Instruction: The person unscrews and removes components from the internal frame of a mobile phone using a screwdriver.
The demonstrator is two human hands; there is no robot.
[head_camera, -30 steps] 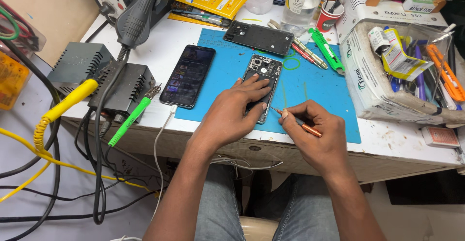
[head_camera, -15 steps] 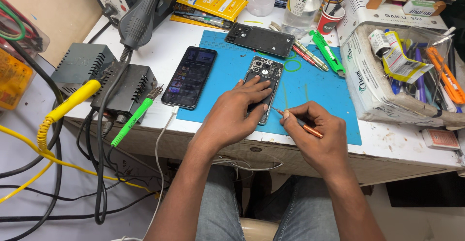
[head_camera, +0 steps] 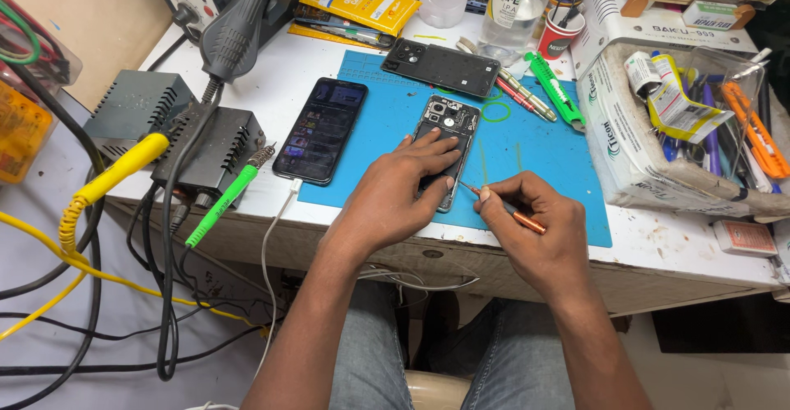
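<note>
On the blue mat point(head_camera: 543, 163), seen from the head camera, an opened phone point(head_camera: 445, 142) is laid face down with its back cover off and its inner parts shown. The left hand point(head_camera: 401, 189) is pressed flat on the phone's lower half, the fingers spread over it; nothing is clamped in that hand. A thin screwdriver point(head_camera: 504, 207) with a copper-coloured handle is pinched in the closed grip of the right hand point(head_camera: 535, 227), and its tip is held at the phone's right edge, just beside the left fingertips. The mat is spread on a white surface point(head_camera: 691, 249).

A second phone point(head_camera: 321, 130), screen up, is lying to the left, half on the mat, with a white cable point(head_camera: 276, 237) at its lower end. The removed back cover point(head_camera: 440, 66) is set at the mat's far edge. A green tool point(head_camera: 555, 89) and two slim pens point(head_camera: 522, 93) are laid near the cover. Beyond them a clear bottle point(head_camera: 514, 2) and a small red cup point(head_camera: 559, 35) are stood. A box of tools point(head_camera: 699, 138) is placed at the right. Two dark power units point(head_camera: 177, 134) are set at the left.
</note>
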